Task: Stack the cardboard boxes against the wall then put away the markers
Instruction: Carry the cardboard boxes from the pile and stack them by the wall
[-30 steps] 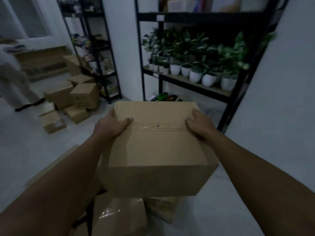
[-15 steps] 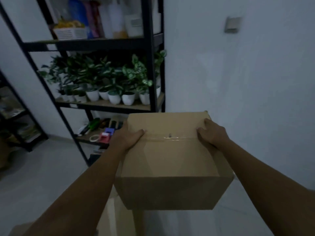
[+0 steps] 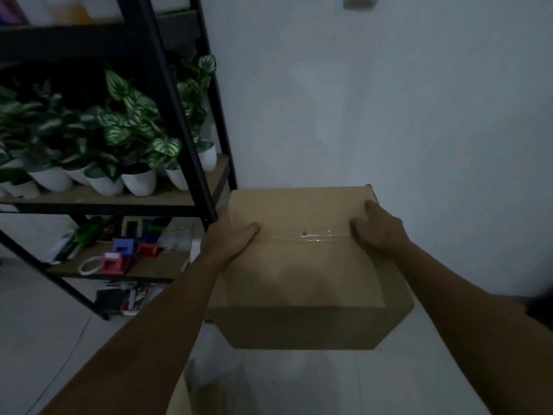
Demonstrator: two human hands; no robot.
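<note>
Head view shows both arms stretched forward, the left hand (image 3: 232,238) and right hand (image 3: 377,229) each clamped on a side of the cardboard box (image 3: 302,265) (taped along its top) — held above the floor (image 3: 299,381). Its left edge sits near the black shelf (image 3: 191,151); the bare wall (image 3: 389,100) stands ahead.
</note>
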